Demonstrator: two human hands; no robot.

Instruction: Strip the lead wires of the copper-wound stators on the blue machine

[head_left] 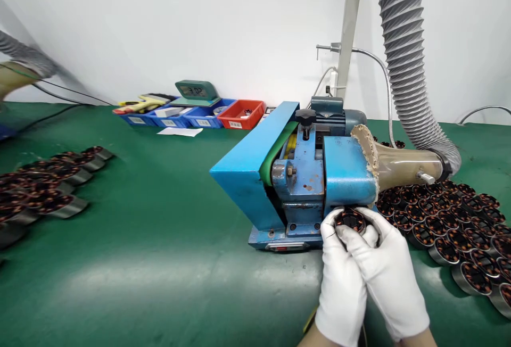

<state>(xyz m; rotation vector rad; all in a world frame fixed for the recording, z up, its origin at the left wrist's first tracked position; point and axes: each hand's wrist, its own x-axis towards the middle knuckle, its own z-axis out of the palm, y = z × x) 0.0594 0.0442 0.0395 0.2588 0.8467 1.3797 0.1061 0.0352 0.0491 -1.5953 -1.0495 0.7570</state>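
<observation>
Both my hands wear white gloves and meet at the front of a blue belt grinder (303,176). Between them sits a round motor stator (351,221), a metal ring with dark inside and copper windings. My left hand (340,283) grips its left side. With thumb and fingers, my right hand (385,270) holds its right and near edge. The stator is right under the grinder's blue hood (349,168); whether it touches the belt there is hidden. A green belt (277,150) shows at the grinder's left end.
Many more stators (447,224) stand close together to the right, and another group (48,184) lies at left. A grey ribbed hose (407,54) joins the hood through a tan nozzle (407,167). Blue bins (171,121), a red bin (241,115) and a clock (195,90) line the wall.
</observation>
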